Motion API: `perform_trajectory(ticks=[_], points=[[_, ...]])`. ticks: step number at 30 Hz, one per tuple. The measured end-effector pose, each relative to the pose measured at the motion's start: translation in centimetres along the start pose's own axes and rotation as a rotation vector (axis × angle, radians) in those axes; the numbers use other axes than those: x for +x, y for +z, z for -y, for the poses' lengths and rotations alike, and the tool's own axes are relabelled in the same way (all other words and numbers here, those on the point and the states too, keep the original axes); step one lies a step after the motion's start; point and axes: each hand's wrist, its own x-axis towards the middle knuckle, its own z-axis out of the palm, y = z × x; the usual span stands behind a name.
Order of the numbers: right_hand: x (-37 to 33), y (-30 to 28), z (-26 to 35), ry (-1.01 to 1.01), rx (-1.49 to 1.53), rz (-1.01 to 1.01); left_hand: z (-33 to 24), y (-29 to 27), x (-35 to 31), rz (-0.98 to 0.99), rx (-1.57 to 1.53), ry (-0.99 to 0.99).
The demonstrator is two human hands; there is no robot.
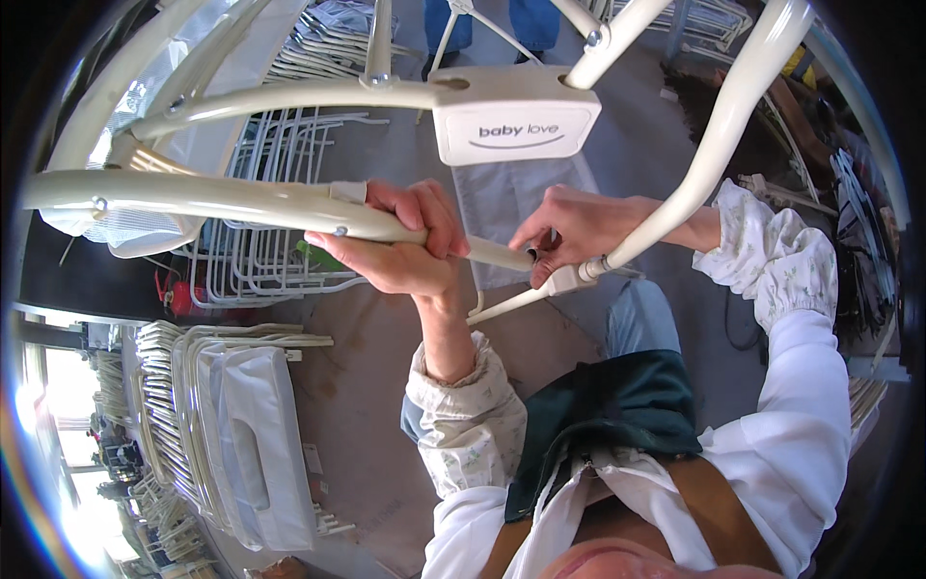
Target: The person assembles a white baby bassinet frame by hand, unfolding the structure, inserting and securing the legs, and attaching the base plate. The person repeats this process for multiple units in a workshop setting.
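A cream metal tube frame (pixel 714 135) arches in front of me, with a white plastic box-shaped joint cover (pixel 516 140) at its upper middle. My left hand (pixel 405 241) is closed around a cream tube (pixel 260 205) that runs in from the left. Close to the free end of that tube, my right hand (pixel 584 232) has its fingers pinched together. A small dark spot shows at the tube end between the fingers; what they hold there is too small to make out. Just below the right fingers sits a pale plastic joint (pixel 569 278) on a thinner tube.
White mesh fabric (pixel 145 232) hangs on the frame at left. Stacked bent tube frames (pixel 280 212) lie beyond it, near a red fire extinguisher (pixel 178 292). Lower left stand more frames with a white panel (pixel 256 449). Another person's legs (pixel 531 24) show at the top.
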Motion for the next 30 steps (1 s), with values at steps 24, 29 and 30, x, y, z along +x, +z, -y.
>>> perform_trajectory(ticks=[24,29,30], points=[[-0.2,-0.4,0.0,-0.015,-0.043,0.030,6.0,2.8,-4.9,-0.292,0.267,0.226],[-0.1,-0.6,-0.2,0.007,-0.010,0.026,6.0,2.8,-4.1,-0.331,0.231,0.210],[-0.1,-0.8,0.0,0.024,-0.013,0.035,6.3,2.9,-4.2,-0.348,0.217,0.224]])
